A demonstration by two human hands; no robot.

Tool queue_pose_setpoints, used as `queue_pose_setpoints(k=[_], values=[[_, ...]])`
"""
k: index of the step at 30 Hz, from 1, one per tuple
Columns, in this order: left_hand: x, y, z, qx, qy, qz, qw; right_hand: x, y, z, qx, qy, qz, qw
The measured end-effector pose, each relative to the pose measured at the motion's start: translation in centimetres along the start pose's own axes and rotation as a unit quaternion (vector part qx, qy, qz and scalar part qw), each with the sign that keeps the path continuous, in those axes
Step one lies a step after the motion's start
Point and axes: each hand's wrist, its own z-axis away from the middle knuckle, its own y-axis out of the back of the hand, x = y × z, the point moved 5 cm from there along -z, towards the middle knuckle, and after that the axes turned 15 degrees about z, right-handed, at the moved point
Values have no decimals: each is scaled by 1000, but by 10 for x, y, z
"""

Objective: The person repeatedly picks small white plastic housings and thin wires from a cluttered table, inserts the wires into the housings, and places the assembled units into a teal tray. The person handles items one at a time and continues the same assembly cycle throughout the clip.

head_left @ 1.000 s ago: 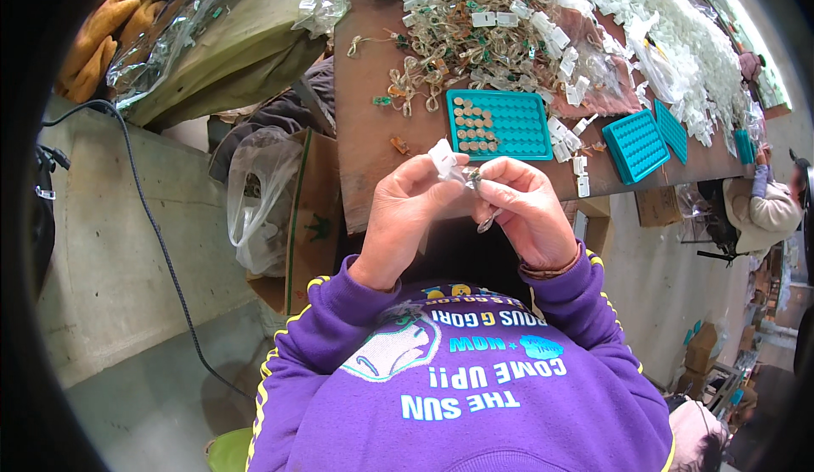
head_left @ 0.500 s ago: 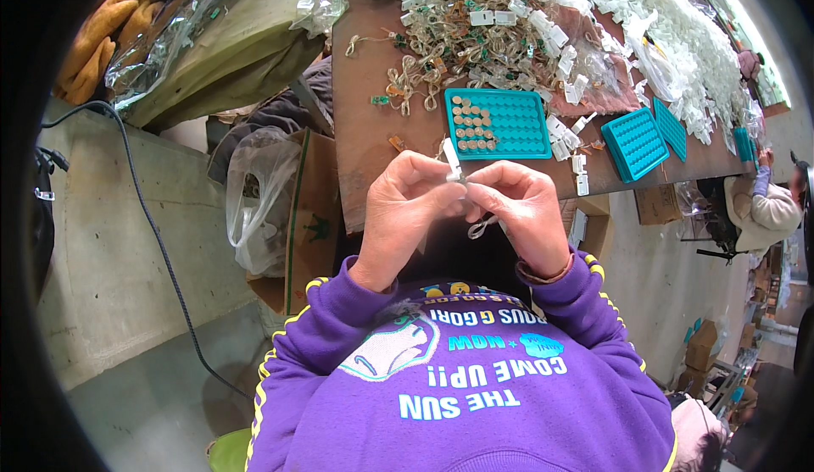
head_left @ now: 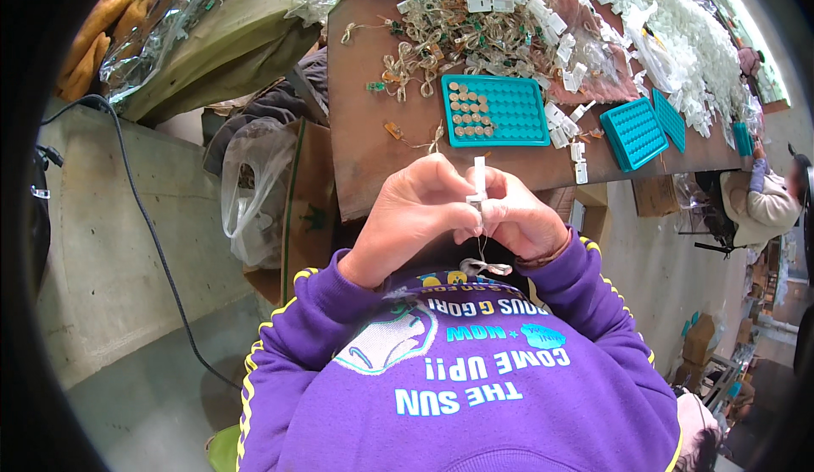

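Close to my chest, both hands come together at a small white plastic case [head_left: 479, 177] with a long narrow flap pointing up. My left hand [head_left: 407, 213] pinches its left side between thumb and fingertips. On the other side, my right hand [head_left: 521, 222] grips it with thumb and index finger. A thin looped cord [head_left: 485, 267] dangles below the case, in front of my sweater. My fingertips hide the lower part of the case. Just beyond my hands lies a teal tray [head_left: 517, 140] with round silver button cells [head_left: 469, 119] in its left pockets.
A tangled heap of corded lights [head_left: 458, 36] covers the far table, beside white plastic cases [head_left: 555, 120]. More teal trays [head_left: 634, 135] stand to the right, near a pile of clear plastic pieces [head_left: 670, 40]. A cardboard box [head_left: 307, 209] sits left of the table; another person [head_left: 759, 205] is far right.
The white case has moved slightly right and its flap now stands straighter. The cord, earlier bunched near my right fingers, now hangs lower beneath the case.
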Motion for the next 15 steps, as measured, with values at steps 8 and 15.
queue_pose_setpoints(k=[8,15], values=[[2,13,-1,153,-202,-84,964,-31,8,13,188,132,319,920],[6,13,4,185,-267,-248,913,-40,-15,22,256,220,574,746]])
